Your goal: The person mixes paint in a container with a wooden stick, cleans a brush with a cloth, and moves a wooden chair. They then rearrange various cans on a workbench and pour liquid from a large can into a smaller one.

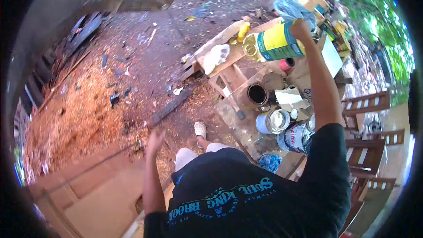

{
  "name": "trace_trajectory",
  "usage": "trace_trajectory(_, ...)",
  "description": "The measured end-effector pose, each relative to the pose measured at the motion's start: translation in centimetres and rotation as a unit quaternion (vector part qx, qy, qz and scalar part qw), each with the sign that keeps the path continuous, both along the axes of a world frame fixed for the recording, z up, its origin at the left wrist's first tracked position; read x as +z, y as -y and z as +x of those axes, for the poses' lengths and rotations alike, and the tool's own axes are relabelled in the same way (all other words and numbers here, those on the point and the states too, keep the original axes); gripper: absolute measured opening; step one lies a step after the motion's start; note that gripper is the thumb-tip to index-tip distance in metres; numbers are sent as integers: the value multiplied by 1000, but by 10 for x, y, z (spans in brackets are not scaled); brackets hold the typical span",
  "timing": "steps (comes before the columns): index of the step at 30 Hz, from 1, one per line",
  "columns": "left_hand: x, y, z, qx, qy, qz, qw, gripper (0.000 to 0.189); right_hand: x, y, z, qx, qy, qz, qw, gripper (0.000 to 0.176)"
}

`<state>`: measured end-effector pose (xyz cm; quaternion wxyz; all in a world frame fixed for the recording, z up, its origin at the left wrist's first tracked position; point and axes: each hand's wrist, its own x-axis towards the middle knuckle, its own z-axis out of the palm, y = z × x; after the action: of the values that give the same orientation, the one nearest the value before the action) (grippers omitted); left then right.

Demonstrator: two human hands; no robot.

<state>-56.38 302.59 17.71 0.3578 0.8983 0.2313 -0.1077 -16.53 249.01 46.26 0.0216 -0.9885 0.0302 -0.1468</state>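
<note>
My right hand [299, 31] grips the base end of a yellow and green can [275, 43], held tilted on its side above the workbench. The can's metal top end points left, near a small yellow bottle [243, 31]. Below it on the bench stand a dark open pot [257, 93], a red-rimmed container [287, 65] and an open white-and-blue tin [272, 121]. My left hand [155, 141] hangs at my left side over the ground, blurred, and its fingers are not clear.
A large labelled can [294, 137] and a blue plastic bundle [269, 162] are on the bench [246, 139]. A white bag [216, 58] lies at its far end. Wooden panels [92, 185] stand at lower left, sawdust [83, 110] behind them. Wooden chairs [365, 156] are at right.
</note>
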Motion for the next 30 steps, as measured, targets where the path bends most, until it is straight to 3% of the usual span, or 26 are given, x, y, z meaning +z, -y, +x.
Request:
trace_trajectory(1,-40,-28,-36,-49,-116,-22,992,40,-9,9,10,-17,-12,9,1000,34)
trace_trajectory(2,-94,-56,-80,-182,-233,134,946,44,-21,16,21,-33,-25,19,999,34)
trace_trajectory(3,-113,-70,-120,-218,-298,141,919,43,-32,22,30,-48,-37,29,998,35)
trace_trajectory(6,-111,-94,-189,-124,-388,42,912,38,-59,31,46,-170,-9,92,981,34)
trace_trajectory(8,-106,-105,-200,-34,-396,-22,917,35,-46,16,38,-219,-67,160,960,35)
trace_trajectory(10,-102,-115,-185,19,-389,-57,919,32,-45,14,46,-270,-83,216,935,35)
trace_trajectory(11,-100,-122,-172,40,-383,-72,920,30,-49,14,51,-291,-52,179,938,34)
trace_trajectory(15,-99,-169,-98,130,-309,-141,931,24,-45,27,75,-346,-138,261,890,31)
trace_trajectory(18,-91,-206,-6,173,-198,-237,935,21,-50,34,88,-378,-114,216,893,31)
trace_trajectory(19,-73,-203,32,166,-162,-262,937,19,-40,27,87,-378,-138,239,884,32)
trace_trajectory(21,-75,-218,78,124,-133,-201,963,20,-61,33,100,-373,-80,221,898,32)
trace_trajectory(23,-100,-246,114,69,-67,-130,987,21,-80,36,110,-378,-54,240,892,31)
trace_trajectory(28,-72,-252,165,33,-140,-142,979,21,-106,28,131,-440,-42,286,850,29)
trace_trajectory(30,-12,-229,175,22,-176,-106,978,20,-128,28,137,-440,-22,307,843,30)
